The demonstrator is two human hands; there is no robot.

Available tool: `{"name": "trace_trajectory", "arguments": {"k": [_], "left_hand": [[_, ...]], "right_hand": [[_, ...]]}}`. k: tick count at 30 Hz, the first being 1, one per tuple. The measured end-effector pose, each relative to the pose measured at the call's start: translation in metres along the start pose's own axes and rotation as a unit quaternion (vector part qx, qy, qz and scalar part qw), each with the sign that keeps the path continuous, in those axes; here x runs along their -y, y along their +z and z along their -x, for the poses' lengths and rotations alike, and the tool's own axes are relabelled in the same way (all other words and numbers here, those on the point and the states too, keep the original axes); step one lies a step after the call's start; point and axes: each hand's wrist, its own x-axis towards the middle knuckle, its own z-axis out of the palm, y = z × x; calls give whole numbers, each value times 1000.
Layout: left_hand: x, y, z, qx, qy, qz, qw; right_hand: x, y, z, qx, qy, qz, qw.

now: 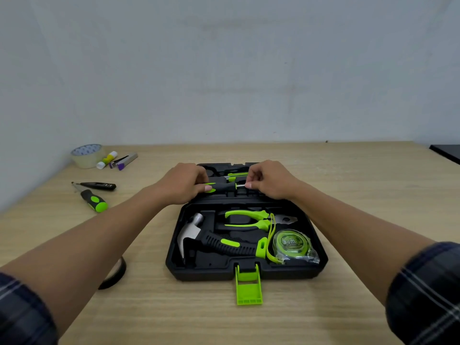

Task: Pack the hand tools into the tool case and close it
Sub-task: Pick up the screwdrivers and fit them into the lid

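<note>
two hands meet over the far half of the open tool case point(199, 276), which lies flat on the wooden table point(348, 170) with its green latch point(249, 287) hanging over the near edge; the left hand point(183, 181) curls its fingers round the black and green handle of a screwdriver point(224, 186), thumb tip pressed near the green butt, while the right hand point(270, 180) pinches the bare metal shaft between thumb and forefinger, its other fingers tucked in; the screwdriver lies crosswise, just above the far half's moulded slots, and whether it touches them cannot be told; another green-handled tool point(237, 175) sits just behind it in that same half; in the near half a hammer point(191, 232) lies in its recess with the head to the left, pliers point(249, 220) lie above its handle with the metal nose pointing right, and a green tape measure point(290, 242) in clear wrap sits in the right corner; out on the table to the left, well apart from the case, lie a second screwdriver point(93, 200) and a black pen-shaped tool point(99, 186) just beside it; farther back, by the wall, stand a roll of clear tape point(87, 155) and a glue stick point(107, 159); a black tape roll point(117, 272) shows partly under the left forearm.
</note>
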Motion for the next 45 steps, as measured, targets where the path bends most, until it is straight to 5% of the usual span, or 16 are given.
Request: {"name": "trace_trajectory", "arguments": {"k": [22, 27, 37, 45], "left_hand": [[-14, 12, -10, -25, -171, 105, 979], [-13, 7, -10, -27, -215, 129, 968], [-17, 12, -2, -57, -233, 178, 954], [-16, 14, -2, -55, -229, 229, 944]], "right_hand": [[0, 0, 10, -15, 66, -17, 998], [-10, -9, 16, -152, 174, -5, 973], [-12, 1, 22, -128, 262, 38, 956], [-6, 1, 29, -138, 184, 85, 969]]}}
